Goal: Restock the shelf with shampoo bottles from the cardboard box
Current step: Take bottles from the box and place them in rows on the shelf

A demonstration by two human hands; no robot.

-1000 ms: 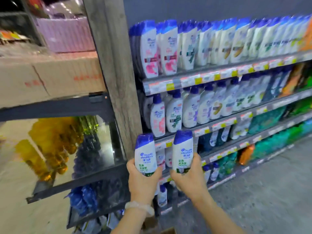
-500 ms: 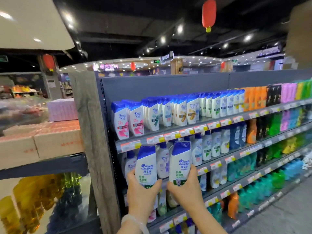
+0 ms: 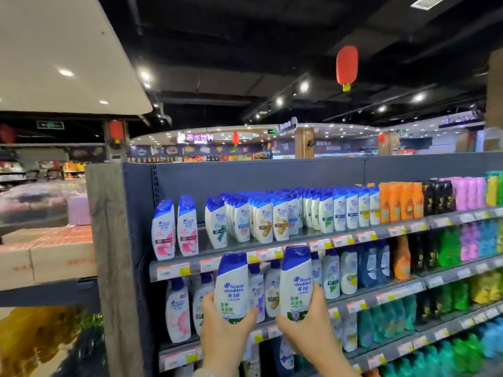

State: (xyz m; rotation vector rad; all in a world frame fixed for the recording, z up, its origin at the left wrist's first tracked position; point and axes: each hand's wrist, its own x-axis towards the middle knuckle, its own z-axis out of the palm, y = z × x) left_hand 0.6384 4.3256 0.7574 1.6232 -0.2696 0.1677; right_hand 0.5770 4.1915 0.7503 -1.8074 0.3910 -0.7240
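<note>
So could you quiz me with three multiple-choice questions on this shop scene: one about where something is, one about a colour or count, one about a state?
1. Where is the red lantern?
A. hanging from the ceiling
B. on the top shelf
C. in a hand

2. What colour are the caps of the two held bottles?
A. orange
B. green
C. blue

3. What state are the hands in?
A. both empty
B. each gripping one bottle
C. both on one bottle

Answers:
1. A, it hangs high above the top shelf.
2. C, the left bottle and right bottle both have dark blue caps.
3. B, the left hand and right hand each wrap the base of a separate upright bottle.
</note>
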